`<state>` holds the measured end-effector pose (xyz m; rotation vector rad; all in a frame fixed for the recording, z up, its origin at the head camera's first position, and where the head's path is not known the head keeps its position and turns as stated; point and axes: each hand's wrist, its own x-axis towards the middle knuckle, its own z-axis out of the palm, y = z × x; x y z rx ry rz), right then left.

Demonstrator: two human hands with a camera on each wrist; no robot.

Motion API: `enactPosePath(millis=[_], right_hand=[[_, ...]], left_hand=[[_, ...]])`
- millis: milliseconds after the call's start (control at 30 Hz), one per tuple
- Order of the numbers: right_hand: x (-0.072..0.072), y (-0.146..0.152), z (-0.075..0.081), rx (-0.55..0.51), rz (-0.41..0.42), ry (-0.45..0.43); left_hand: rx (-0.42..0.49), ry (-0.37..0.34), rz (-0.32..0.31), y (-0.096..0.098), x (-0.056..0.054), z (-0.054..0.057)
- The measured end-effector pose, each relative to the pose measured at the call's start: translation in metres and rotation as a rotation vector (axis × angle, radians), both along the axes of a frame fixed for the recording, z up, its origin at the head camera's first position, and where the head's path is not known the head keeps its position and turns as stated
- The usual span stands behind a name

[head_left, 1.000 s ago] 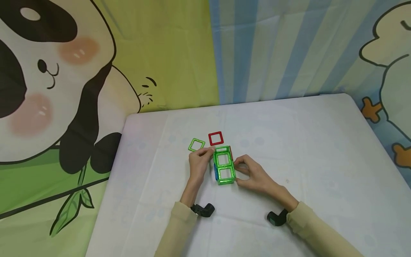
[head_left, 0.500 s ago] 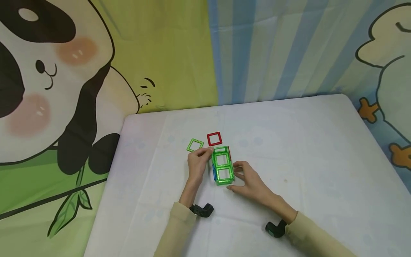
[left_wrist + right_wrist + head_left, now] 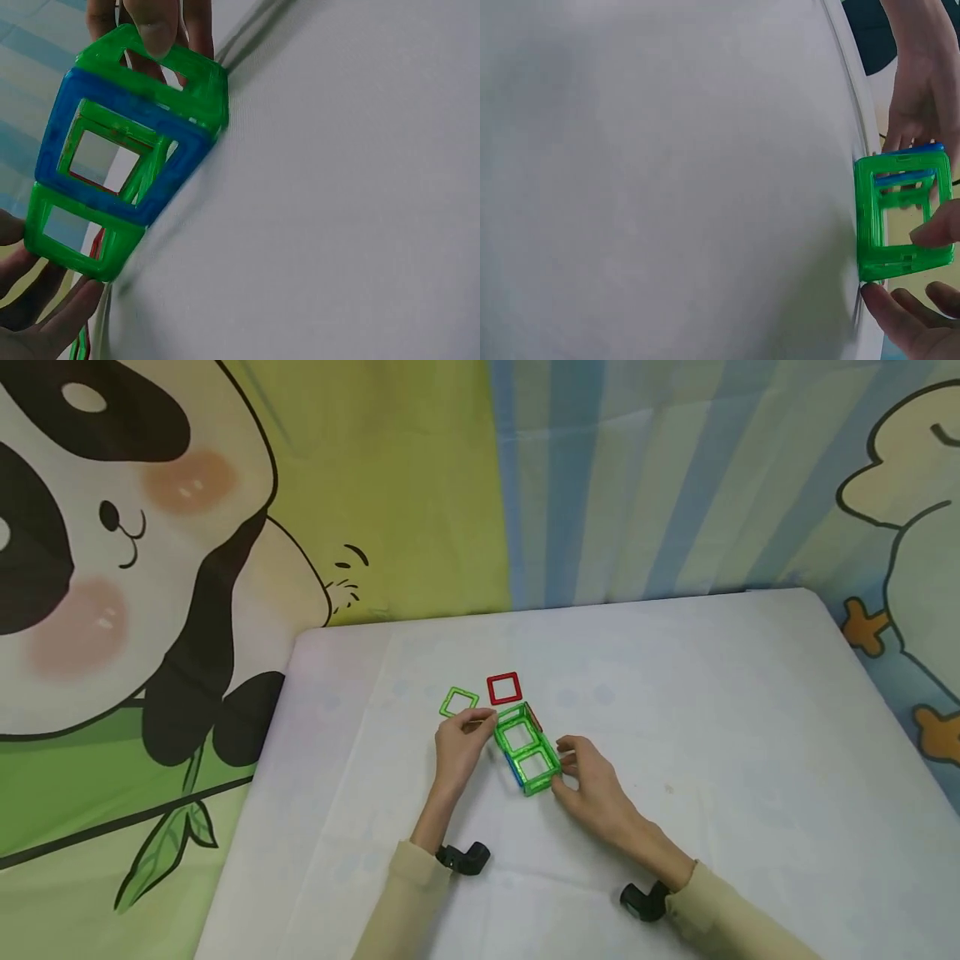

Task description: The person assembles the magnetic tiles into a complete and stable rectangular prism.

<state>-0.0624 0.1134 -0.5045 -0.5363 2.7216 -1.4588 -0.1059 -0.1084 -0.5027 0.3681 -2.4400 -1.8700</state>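
A box-like build of magnetic tiles [image 3: 527,751], mostly green, is tilted on the white table, its near end toward the right. It has a blue square tile [image 3: 60,127] on its left side and a red tile [image 3: 535,717] at its far right. My left hand [image 3: 459,747] pinches the far left corner with thumb and fingers. At the near end my right hand [image 3: 596,789] holds the build. Its thumb [image 3: 939,225] lies over the end tile and its other fingers are along the right side. The underside is hidden.
Just beyond the build lie a loose red square tile [image 3: 491,692] and a loose light green square tile [image 3: 447,700], the latter close to the left fingers. The table [image 3: 712,693] meets a printed cloth backdrop [image 3: 420,493] at its far edge.
The build has turned, its near end swinging right. My right hand shifted its fingers, the thumb reaching out and then coming back to the near right corner. My left hand stayed at the far corner.
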Motion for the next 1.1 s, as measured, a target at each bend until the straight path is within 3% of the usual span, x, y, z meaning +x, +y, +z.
enactPosePath(millis=[133, 300, 467, 667, 767, 967, 1100], right_hand=[[-0.012, 0.007, 0.002, 0.044, -0.022, 0.022], [-0.028, 0.014, 0.001, 0.102, -0.021, 0.056], [-0.045, 0.016, 0.002, 0.134, -0.024, 0.068], [-0.062, 0.018, 0.005, 0.092, -0.037, -0.02], [-0.067, 0.025, 0.006, 0.084, 0.013, -0.099], [-0.066, 0.046, 0.005, 0.034, 0.222, -0.311], [-0.064, 0.047, 0.001, 0.025, 0.251, -0.296]], left_hand=[[-0.088, -0.002, -0.012, -0.004, 0.006, 0.003], [-0.093, -0.013, -0.021, -0.005, 0.016, 0.005], [-0.054, -0.058, -0.024, -0.004, 0.022, 0.007], [0.085, -0.126, -0.01, -0.001, 0.027, 0.005], [0.122, -0.142, 0.005, 0.001, 0.028, 0.005], [0.136, -0.146, 0.009, 0.003, 0.028, 0.005], [0.137, -0.143, 0.012, 0.003, 0.028, 0.003]])
